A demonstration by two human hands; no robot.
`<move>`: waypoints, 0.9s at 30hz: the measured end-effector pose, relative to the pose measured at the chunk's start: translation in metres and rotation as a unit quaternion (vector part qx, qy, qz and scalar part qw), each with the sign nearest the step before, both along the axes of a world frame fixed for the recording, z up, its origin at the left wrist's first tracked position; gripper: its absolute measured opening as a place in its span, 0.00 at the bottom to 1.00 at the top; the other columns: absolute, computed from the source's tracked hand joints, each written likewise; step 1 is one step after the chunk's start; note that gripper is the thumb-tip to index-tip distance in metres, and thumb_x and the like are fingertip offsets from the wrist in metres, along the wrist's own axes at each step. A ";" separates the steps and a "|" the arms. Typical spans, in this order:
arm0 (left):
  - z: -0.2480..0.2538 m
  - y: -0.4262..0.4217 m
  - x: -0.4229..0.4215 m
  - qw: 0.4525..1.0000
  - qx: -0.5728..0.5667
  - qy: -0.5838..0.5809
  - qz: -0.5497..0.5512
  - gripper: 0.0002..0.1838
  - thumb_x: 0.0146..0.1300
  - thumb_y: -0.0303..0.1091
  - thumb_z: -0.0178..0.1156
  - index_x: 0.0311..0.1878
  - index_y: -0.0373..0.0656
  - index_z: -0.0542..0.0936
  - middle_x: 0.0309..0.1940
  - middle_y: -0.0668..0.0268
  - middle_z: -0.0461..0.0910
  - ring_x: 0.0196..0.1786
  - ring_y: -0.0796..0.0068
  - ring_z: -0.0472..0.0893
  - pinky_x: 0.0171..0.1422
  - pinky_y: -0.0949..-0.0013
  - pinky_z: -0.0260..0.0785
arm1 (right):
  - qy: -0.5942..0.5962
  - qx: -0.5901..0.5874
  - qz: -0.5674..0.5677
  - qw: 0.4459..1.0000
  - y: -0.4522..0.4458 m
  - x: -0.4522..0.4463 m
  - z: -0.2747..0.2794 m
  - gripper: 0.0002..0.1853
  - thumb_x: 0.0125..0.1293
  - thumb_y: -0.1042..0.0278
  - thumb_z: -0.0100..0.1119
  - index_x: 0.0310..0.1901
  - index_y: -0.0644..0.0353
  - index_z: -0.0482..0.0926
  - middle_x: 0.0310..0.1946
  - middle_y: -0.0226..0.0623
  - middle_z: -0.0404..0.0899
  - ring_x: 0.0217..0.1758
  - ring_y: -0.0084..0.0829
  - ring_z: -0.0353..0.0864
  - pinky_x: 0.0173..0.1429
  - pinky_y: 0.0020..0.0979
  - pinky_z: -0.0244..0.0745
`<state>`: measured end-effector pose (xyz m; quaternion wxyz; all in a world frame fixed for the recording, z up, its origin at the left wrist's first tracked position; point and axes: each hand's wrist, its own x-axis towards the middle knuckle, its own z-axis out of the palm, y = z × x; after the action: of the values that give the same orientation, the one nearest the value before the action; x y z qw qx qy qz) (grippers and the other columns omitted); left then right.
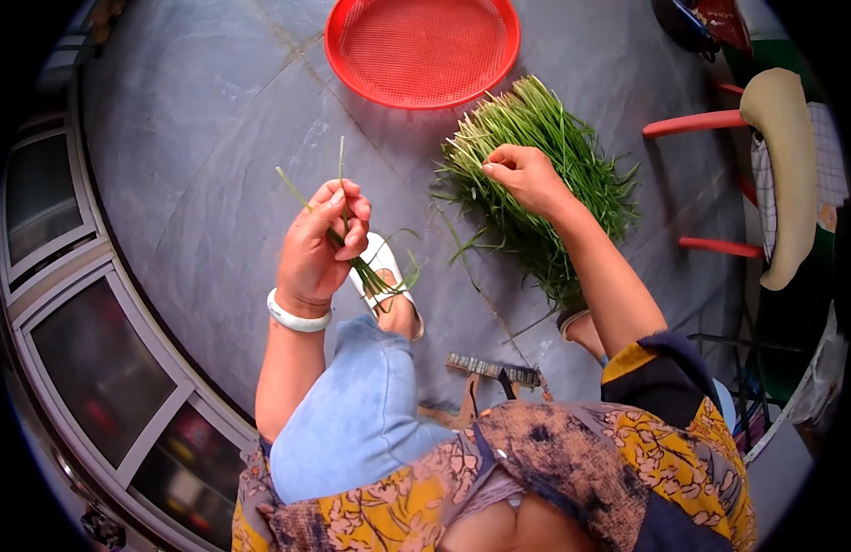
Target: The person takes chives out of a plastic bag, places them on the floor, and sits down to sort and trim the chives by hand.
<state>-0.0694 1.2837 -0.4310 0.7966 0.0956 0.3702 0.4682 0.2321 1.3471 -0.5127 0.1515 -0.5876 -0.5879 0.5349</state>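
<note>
A few thin green stalks [363, 274] pass through the closed fingers of my left hand [326, 237], their pale ends sticking up and their leafy ends hanging over my white shoe. A pale bangle [298, 315] circles that wrist. My right hand [526, 177] is above the large pile of long green stalks [559, 166] on the floor, its thumb and index finger pinched together. What that pinch holds, if anything, is too small to make out. The pile's pale cut ends face up and left.
Beyond the pile sits a red mesh basket [425, 99] on the grey tiled floor [214, 138]. At the right is a chair with red legs [697, 122] and a beige cushion [789, 175]. Glass-fronted cabinets [103, 359] line the left side.
</note>
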 end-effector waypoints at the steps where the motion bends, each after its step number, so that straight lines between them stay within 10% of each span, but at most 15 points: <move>1: -0.004 0.000 0.001 1.000 -0.004 -0.005 -0.013 0.07 0.72 0.31 0.49 0.48 0.40 0.72 0.35 0.63 0.77 0.25 0.84 0.69 0.22 0.82 0.56 | 0.082 -0.056 -0.037 0.994 -0.004 -0.001 0.018 0.11 0.64 0.64 0.63 0.40 0.64 0.82 0.23 0.30 0.78 0.26 0.22 0.75 0.32 0.27 0.71; 11: -0.003 0.006 0.043 0.985 -0.088 0.085 -0.120 0.05 0.69 0.29 0.56 0.44 0.41 0.77 0.39 0.63 0.82 0.27 0.87 0.72 0.24 0.86 0.58 | 0.409 -0.289 -0.136 0.855 -0.024 -0.030 0.070 0.11 0.72 0.64 0.55 0.43 0.64 0.82 0.25 0.26 0.76 0.25 0.16 0.74 0.29 0.21 0.72; 27: -0.009 0.001 0.049 0.974 -0.117 0.077 -0.176 0.08 0.69 0.33 0.57 0.47 0.40 0.77 0.34 0.68 0.82 0.26 0.88 0.74 0.22 0.87 0.54 | 0.395 -0.306 -0.170 0.850 -0.035 -0.056 0.053 0.09 0.68 0.63 0.61 0.39 0.59 0.76 0.27 0.30 0.79 0.25 0.19 0.79 0.28 0.21 0.76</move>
<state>-0.0201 1.2847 -0.4403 0.8413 0.1010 0.4600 0.2653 0.1765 1.3116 -0.4596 0.2723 -0.4344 -0.1763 0.8403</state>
